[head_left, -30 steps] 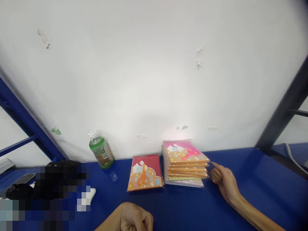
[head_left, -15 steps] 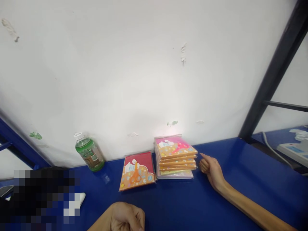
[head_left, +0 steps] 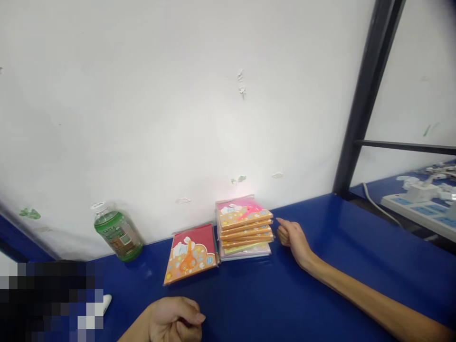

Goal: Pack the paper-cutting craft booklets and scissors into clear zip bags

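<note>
My left hand (head_left: 176, 319) rests at the front of the blue table, fingers curled into a loose fist, with nothing visible in it. Just beyond it lies a plastic-wrapped craft paper pack (head_left: 192, 254) in red and orange, with a rabbit picture and orange scissors on its front. To its right stands a stack of similar packs (head_left: 245, 230), the top one with pink scissors. My right hand (head_left: 295, 241) is closed on the table at the right of the stack, a small gap from it, its index finger slightly forward. I see nothing in that hand.
A green-filled bottle (head_left: 119, 235) with a white cap stands by the white wall (head_left: 171, 104) at the left. A blurred dark shape (head_left: 42, 299) covers the lower left corner. At the right rise a dark metal post (head_left: 359, 104) and a white power strip (head_left: 420, 209).
The view has turned to the right, so everything sits further left. My left hand has rolled a little, showing its thumb and curled fingers. The packs and my right hand keep their places.
</note>
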Demonstrator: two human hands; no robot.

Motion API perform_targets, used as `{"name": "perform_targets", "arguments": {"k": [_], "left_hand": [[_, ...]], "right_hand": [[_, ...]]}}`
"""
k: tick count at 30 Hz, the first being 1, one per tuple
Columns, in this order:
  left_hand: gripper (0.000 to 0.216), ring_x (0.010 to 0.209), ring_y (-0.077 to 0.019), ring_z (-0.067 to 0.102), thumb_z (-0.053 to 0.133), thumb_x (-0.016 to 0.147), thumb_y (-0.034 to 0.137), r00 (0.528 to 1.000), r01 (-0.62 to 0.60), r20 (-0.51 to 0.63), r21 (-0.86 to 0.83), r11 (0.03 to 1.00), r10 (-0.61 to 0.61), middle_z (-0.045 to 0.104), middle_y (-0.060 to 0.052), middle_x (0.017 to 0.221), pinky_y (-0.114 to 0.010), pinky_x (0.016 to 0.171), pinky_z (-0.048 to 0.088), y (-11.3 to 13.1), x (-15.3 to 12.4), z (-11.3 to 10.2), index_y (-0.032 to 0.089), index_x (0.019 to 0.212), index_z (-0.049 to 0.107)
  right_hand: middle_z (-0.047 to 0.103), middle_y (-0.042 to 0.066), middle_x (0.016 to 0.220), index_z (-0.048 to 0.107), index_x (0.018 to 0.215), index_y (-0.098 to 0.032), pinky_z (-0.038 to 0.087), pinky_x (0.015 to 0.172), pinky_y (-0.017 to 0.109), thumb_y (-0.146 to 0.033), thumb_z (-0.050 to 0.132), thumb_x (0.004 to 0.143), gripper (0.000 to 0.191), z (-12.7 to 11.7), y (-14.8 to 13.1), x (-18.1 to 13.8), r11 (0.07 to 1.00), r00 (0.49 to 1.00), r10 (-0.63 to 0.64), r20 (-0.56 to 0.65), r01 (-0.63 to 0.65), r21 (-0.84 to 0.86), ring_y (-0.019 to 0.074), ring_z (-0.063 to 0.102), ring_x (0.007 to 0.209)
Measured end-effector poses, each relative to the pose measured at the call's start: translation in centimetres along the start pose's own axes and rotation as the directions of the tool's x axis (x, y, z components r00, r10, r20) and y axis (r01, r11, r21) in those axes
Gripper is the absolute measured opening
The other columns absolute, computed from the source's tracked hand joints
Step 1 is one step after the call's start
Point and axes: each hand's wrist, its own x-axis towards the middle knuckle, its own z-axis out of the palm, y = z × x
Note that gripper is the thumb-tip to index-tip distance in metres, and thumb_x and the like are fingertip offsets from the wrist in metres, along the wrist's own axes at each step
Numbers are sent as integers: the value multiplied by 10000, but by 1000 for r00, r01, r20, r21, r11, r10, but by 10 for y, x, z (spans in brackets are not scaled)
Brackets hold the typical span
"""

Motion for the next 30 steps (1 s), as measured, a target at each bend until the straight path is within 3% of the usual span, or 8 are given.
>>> {"name": "perform_targets", "arguments": {"k": [4, 8, 12, 18, 25, 30], "left_hand": [[558, 156, -80, -26, 370, 992, 387, 1000, -2, -10, 22, 1000, 2, 150, 84, 274, -244, 100, -50, 2, 1, 1, 252, 455, 443], [498, 184, -69, -30, 392, 992, 381, 999, -32, -23, 37, 999, 33, 171, 99, 320, -209, 115, -22, 4, 1, 3, 240, 520, 465], [445, 214, -74, -42, 416, 987, 391, 998, -57, -38, 42, 997, 59, 174, 107, 344, -207, 138, -42, 4, 0, 7, 231, 581, 504], [404, 250, -77, -59, 420, 1005, 370, 991, -113, -66, 30, 993, 115, 158, 120, 350, -214, 190, -67, 6, 1, 9, 194, 684, 592], [449, 351, -80, -111, 242, 1065, 379, 964, -237, -139, -69, 969, 226, 177, 122, 407, -203, 287, -128, 11, 0, 17, 175, 982, 633], [523, 383, -66, -2, 289, 1048, 504, 927, -357, -172, -131, 925, 333, 375, 69, 508, -163, 335, -57, 15, 1, 18, 145, 1255, 608]], "right_hand": [[418, -121, 533, 567, 738, -159, 293, 354, 166, -405, 595, 1020, 375, -1, 0, 0, 1000, 1000, -2, 7, 2, -13, 33, 314, 358], [467, -107, 565, 594, 783, -152, 326, 366, 168, -409, 592, 1022, 350, 0, -4, -1, 999, 1000, -14, 8, 14, -33, 36, 357, 373], [360, -128, 509, 516, 675, -178, 273, 368, 180, -442, 584, 1015, 437, 4, -9, -5, 998, 1000, -24, 16, 25, -61, 41, 278, 362], [169, -115, 465, 234, 482, -265, 119, 426, 268, -609, 631, 877, 658, 13, -12, -11, 988, 999, -35, 37, 40, -147, 64, 127, 429], [148, -91, 507, 217, 486, -274, 109, 468, 297, -647, 600, 853, 649, 16, -13, -12, 970, 997, -67, 39, 74, -232, 91, 107, 490], [154, -89, 513, 223, 492, -272, 118, 471, 295, -674, 601, 841, 653, 15, -12, -12, 960, 996, -76, 42, 84, -269, 90, 113, 495]]}}
